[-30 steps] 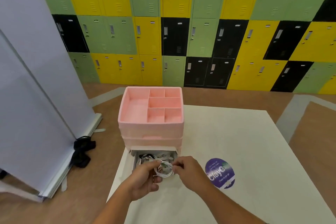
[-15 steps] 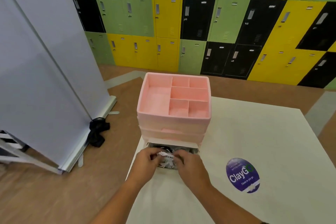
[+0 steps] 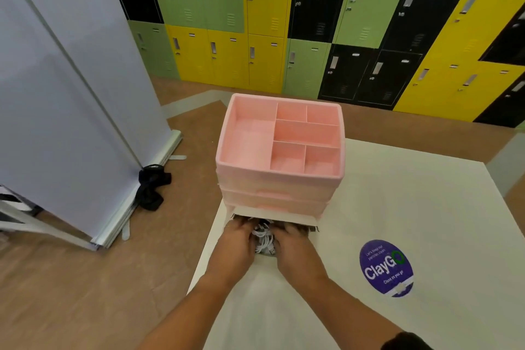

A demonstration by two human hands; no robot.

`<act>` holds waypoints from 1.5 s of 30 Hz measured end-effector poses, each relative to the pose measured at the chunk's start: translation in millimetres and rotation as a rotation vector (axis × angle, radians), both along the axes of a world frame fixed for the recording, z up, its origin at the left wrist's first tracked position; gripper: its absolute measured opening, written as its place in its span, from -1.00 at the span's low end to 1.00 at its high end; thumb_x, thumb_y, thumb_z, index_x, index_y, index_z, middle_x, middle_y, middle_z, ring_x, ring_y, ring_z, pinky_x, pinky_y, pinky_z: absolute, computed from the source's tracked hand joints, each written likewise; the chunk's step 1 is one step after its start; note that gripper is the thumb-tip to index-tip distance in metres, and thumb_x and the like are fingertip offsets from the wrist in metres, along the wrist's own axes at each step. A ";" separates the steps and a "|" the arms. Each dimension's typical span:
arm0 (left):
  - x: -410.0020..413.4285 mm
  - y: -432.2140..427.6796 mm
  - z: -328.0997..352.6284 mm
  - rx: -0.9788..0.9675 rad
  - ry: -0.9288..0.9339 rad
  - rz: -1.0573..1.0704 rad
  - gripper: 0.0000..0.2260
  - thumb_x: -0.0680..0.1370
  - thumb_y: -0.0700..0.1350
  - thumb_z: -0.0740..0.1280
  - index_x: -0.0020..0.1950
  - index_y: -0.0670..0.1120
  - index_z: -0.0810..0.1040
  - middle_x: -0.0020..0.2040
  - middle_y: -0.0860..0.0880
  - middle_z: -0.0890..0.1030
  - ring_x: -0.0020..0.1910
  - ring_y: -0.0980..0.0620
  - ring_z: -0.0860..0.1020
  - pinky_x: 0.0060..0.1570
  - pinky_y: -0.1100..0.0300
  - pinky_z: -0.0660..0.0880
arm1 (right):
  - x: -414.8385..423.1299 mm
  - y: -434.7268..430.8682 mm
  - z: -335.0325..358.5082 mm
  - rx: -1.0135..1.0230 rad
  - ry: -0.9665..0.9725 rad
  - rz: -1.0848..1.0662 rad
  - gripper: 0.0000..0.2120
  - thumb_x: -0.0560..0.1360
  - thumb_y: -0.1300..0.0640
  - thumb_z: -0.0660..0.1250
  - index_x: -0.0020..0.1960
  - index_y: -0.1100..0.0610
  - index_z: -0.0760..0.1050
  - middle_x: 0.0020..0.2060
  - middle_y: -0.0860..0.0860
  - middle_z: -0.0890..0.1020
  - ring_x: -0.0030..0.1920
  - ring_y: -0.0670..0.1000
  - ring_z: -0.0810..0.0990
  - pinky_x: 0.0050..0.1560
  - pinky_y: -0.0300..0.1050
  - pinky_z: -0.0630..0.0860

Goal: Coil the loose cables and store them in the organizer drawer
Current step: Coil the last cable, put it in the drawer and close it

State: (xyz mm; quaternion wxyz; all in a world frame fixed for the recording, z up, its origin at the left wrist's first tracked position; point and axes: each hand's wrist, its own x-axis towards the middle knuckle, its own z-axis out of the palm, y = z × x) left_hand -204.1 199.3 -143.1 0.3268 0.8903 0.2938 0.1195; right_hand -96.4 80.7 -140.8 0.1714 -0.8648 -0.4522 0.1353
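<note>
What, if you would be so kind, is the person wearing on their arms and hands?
The left hand and right hand are ungloved, and neither wrist carries a watch or band. Both forearms are uncovered; only a dark sleeve edge shows high on the right arm.

Behind, green, yellow and black lockers (image 3: 284,23) along the wall. Brown wooden floor (image 3: 71,278). At left, tall pale panel (image 3: 56,94) with black strap (image 3: 150,187) at its foot.
</note>
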 end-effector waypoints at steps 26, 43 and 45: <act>-18.8 -5.2 13.6 -0.086 -0.186 0.353 -0.87 0.57 -0.17 0.40 -0.15 0.00 0.56 -0.16 0.08 0.57 -0.16 0.14 0.57 -0.17 0.19 0.52 | 34.9 -67.6 41.2 0.423 0.500 -0.479 -0.65 0.58 0.23 0.34 0.22 -0.15 0.44 -0.08 -0.10 0.60 -0.17 -0.14 0.61 -0.36 -0.34 0.50; -22.3 16.8 34.7 -0.130 -0.148 0.235 -0.66 0.53 -0.39 0.32 0.11 0.01 0.66 0.01 0.11 0.67 -0.01 0.20 0.58 -0.10 0.61 0.37 | 38.3 -49.9 34.0 0.136 0.235 -0.278 -0.75 0.52 0.31 0.33 -0.07 -0.06 0.49 -0.24 -0.03 0.62 -0.30 -0.07 0.56 -0.32 -0.15 0.49; -21.2 18.3 36.1 -0.104 -0.164 0.212 -0.69 0.53 -0.36 0.35 0.15 -0.02 0.67 0.03 0.12 0.66 0.01 0.18 0.58 -0.06 0.62 0.35 | 38.6 -48.1 34.1 0.162 0.242 -0.292 -0.76 0.52 0.31 0.33 -0.05 -0.05 0.49 -0.24 -0.04 0.62 -0.30 -0.08 0.56 -0.32 -0.13 0.51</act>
